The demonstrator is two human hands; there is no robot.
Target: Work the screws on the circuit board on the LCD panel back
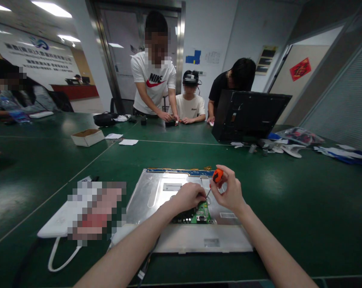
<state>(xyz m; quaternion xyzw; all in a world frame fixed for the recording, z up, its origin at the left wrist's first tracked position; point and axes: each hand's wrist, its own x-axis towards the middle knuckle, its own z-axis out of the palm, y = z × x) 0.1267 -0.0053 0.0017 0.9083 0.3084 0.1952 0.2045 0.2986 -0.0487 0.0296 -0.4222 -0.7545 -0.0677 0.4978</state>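
Observation:
A flat silver metal display panel (157,200) lies in front of me, with a green circuit board (203,214) on it. My right hand (230,190) is closed round the orange and black handle of a screwdriver (218,176), held tilted. Its thin shaft points down to the board's upper edge. Beside the shaft's tip, my left hand (190,196) has its fingers bent together at the board. Whatever those fingertips pinch, if anything, is hidden. Along the panel's far edge runs a narrow blue circuit strip (181,172).
To the left are a white power bank (56,224) with a white cable and a blurred-out item. Farther off stand an open white box (87,138) and a large black monitor (250,116). Several people are around the green table (289,208). A black cable (146,264) hangs near the front edge.

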